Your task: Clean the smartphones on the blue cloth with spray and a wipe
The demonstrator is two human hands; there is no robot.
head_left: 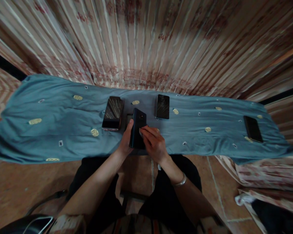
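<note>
Holding dark rectangular phone (137,132) upright above near cloth edge: left hand (126,143) clasps its side, right hand (153,142) pinches lower edge, steadying. Teal embroidered cloth (51,130); three dark slab phones flat beyond.

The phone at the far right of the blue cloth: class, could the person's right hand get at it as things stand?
Probably yes, once freed. The right hand is on the dark phone that both hands hold. Only bare blue cloth lies between it and the far-right phone, though it is a long sideways stretch.
</note>
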